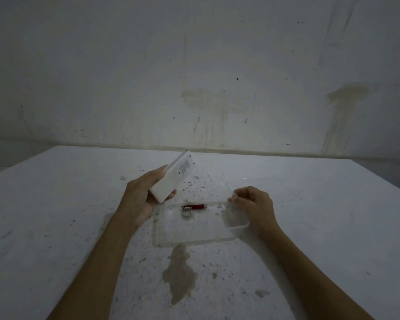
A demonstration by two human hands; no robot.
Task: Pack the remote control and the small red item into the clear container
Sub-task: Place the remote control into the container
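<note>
My left hand (141,197) grips a white remote control (171,179) by its lower end and holds it tilted above the table, just left of the clear container (194,239). The container is a shallow transparent box lying on the table in front of me. Inside it, near its far edge, lies the small red item (194,206), a red cylinder with a metal key ring. My right hand (253,204) is closed on the container's right far rim, possibly on its clear lid, which is hard to make out.
The white table (56,227) is speckled, with a brown stain (179,273) just in front of the container. A stained wall (194,65) rises behind the table's far edge. The table's right edge runs past my right arm.
</note>
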